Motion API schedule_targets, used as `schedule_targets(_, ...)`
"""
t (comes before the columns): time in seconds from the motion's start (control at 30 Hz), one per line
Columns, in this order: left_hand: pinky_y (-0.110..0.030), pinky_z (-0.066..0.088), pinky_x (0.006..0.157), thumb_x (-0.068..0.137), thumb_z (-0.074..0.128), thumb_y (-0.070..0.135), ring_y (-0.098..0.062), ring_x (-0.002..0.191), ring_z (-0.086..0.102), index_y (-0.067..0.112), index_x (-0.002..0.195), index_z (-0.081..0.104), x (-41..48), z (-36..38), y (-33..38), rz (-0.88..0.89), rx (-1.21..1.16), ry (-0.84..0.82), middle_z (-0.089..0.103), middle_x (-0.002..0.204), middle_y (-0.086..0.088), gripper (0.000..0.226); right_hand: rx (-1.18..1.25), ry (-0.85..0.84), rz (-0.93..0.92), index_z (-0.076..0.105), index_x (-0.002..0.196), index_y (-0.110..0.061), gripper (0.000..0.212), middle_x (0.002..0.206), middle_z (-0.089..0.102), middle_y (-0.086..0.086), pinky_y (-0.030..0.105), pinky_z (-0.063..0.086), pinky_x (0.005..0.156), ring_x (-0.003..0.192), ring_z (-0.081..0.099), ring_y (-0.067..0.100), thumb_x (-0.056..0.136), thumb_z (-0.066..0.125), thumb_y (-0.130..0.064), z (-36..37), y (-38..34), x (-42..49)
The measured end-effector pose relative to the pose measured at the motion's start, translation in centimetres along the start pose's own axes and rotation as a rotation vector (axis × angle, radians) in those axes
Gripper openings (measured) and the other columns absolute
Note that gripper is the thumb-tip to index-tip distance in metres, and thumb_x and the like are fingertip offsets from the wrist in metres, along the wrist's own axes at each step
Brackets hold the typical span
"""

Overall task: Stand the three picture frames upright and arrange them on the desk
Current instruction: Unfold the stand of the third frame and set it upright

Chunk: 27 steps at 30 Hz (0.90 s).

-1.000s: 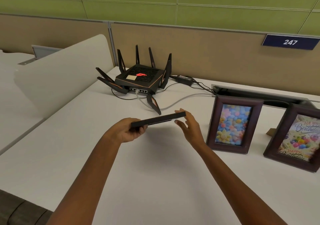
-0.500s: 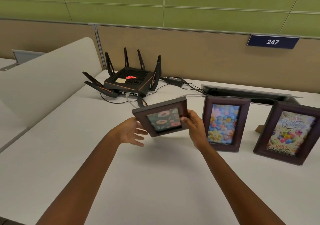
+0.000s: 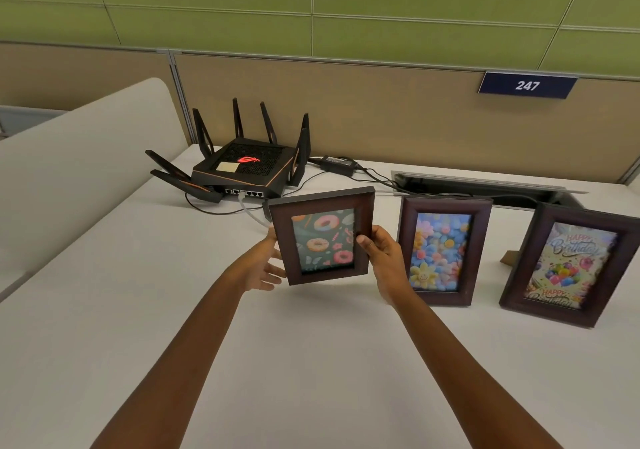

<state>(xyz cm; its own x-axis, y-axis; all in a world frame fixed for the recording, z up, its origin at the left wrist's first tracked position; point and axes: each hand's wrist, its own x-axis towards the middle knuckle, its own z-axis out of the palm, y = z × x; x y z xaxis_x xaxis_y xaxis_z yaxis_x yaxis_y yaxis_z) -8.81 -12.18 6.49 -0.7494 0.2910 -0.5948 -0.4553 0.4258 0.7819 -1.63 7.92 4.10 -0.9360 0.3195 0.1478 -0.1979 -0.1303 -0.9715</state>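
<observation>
A dark wooden frame with a donut picture (image 3: 322, 237) is held upright just above the white desk (image 3: 311, 362), facing me. My right hand (image 3: 382, 258) grips its right edge, thumb on the front. My left hand (image 3: 261, 265) is at its left edge and partly behind it, fingers spread; its contact with the frame is hidden. To the right a flower-picture frame (image 3: 441, 251) stands upright on the desk. Further right stands a "Happy Birthday" frame (image 3: 568, 265), also upright, with its prop showing behind.
A black router (image 3: 242, 171) with antennas and cables sits behind the held frame. A power adapter (image 3: 337, 164) and a cable slot (image 3: 485, 189) run along the beige partition. A rounded white divider (image 3: 79, 171) borders the desk's left side.
The donut frame went from lying flat edge-on in my left hand to upright and facing me. My right hand took its right edge; my left hand shifted behind its left side.
</observation>
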Motion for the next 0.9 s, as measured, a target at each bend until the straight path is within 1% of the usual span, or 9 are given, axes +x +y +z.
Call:
schedule_targets(0.07, -0.039, 0.040, 0.090, 0.087, 0.014, 0.066, -0.028, 0.098, 0.052, 0.010, 0.096, 0.054, 0.5, 0.1, 0.0, 0.013, 0.010, 0.003, 0.059, 0.082, -0.010, 0.070, -0.002, -0.001, 0.005, 0.054, 0.091, -0.008, 0.012, 0.091, 0.061, 0.000, 0.008, 0.052, 0.061, 0.075, 0.065, -0.008, 0.089, 0.047, 0.001, -0.1, 0.1, 0.2)
schedule_targets(0.17, -0.038, 0.038, 0.088, 0.089, 0.012, 0.064, -0.026, 0.095, 0.051, 0.013, 0.083, 0.057, 1.4, 0.3, -0.1, 0.037, -0.005, 0.015, 0.058, 0.084, -0.009, 0.069, 0.008, -0.002, 0.025, 0.053, 0.102, 0.000, 0.015, 0.092, 0.062, 0.001, 0.009, 0.053, 0.063, 0.075, 0.065, -0.007, 0.089, 0.048, 0.002, -0.4, 0.6, 0.3)
schedule_targets(0.27, -0.038, 0.037, 0.090, 0.088, 0.009, 0.065, -0.027, 0.097, 0.053, 0.013, 0.092, 0.058, 2.1, 0.3, 0.0, 0.054, -0.032, 0.014, 0.060, 0.089, -0.011, 0.072, 0.005, 0.000, 0.044, 0.056, 0.097, -0.005, 0.013, 0.091, 0.063, 0.000, 0.009, 0.052, 0.065, 0.075, 0.065, -0.007, 0.088, 0.049, 0.001, -0.5, 0.8, 0.3)
schedule_targets(0.4, -0.043, 0.038, 0.101, 0.088, 0.007, 0.066, -0.026, 0.106, 0.052, 0.022, 0.107, 0.059, 2.6, 0.8, 0.1, 0.173, -0.204, 0.033, 0.059, 0.111, -0.007, 0.070, 0.025, 0.013, 0.081, 0.058, 0.088, -0.016, 0.017, 0.091, 0.063, -0.002, 0.010, 0.054, 0.069, 0.079, 0.065, -0.001, 0.088, 0.050, -0.001, -0.5, 1.0, 0.2)
schedule_targets(0.5, -0.042, 0.040, 0.102, 0.090, 0.009, 0.062, -0.026, 0.117, 0.052, 0.027, 0.115, 0.057, 2.7, 1.2, 0.1, 0.265, -0.329, 0.040, 0.059, 0.123, -0.005, 0.065, 0.052, -0.001, 0.123, 0.056, 0.096, -0.008, 0.012, 0.092, 0.063, -0.002, 0.015, 0.054, 0.074, 0.085, 0.061, 0.008, 0.088, 0.049, -0.002, -0.3, 1.4, 0.2)
schedule_targets(0.63, -0.051, 0.031, 0.112, 0.090, 0.008, 0.062, -0.030, 0.127, 0.047, 0.020, 0.134, 0.045, 3.1, 1.6, -0.1, 0.313, -0.403, 0.038, 0.052, 0.137, -0.012, 0.071, 0.038, -0.002, 0.153, 0.051, 0.111, 0.006, 0.024, 0.091, 0.062, -0.001, 0.017, 0.052, 0.076, 0.084, 0.060, 0.008, 0.089, 0.049, -0.002, -0.4, 2.0, 0.1)
schedule_targets(0.77, -0.050, 0.032, 0.112, 0.087, 0.002, 0.064, -0.031, 0.127, 0.046, 0.017, 0.133, 0.046, 3.5, 2.2, -0.5, 0.341, -0.483, -0.005, 0.050, 0.138, -0.014, 0.079, 0.023, 0.022, 0.183, 0.057, 0.102, -0.003, 0.015, 0.090, 0.063, -0.003, 0.013, 0.051, 0.073, 0.077, 0.063, -0.003, 0.089, 0.050, -0.004, -0.7, 2.2, 0.0)
schedule_targets(0.83, -0.046, 0.040, 0.104, 0.088, 0.005, 0.063, -0.029, 0.117, 0.053, 0.017, 0.124, 0.053, 3.7, 2.8, -0.6, 0.353, -0.556, -0.021, 0.056, 0.128, -0.012, 0.076, 0.002, 0.030, 0.181, 0.054, 0.108, 0.002, 0.021, 0.093, 0.063, 0.001, 0.013, 0.051, 0.073, 0.081, 0.062, 0.002, 0.089, 0.050, -0.004, -0.7, 2.3, -0.1)
schedule_targets(0.9, -0.043, 0.045, 0.093, 0.089, 0.008, 0.062, -0.028, 0.106, 0.057, 0.017, 0.119, 0.057, 3.9, 3.3, -0.6, 0.342, -0.611, 0.004, 0.059, 0.117, -0.011, 0.073, -0.012, 0.035, 0.177, 0.054, 0.108, 0.000, 0.020, 0.101, 0.061, 0.006, 0.016, 0.051, 0.075, 0.087, 0.060, 0.010, 0.089, 0.049, -0.005, -0.6, 2.2, -0.2)
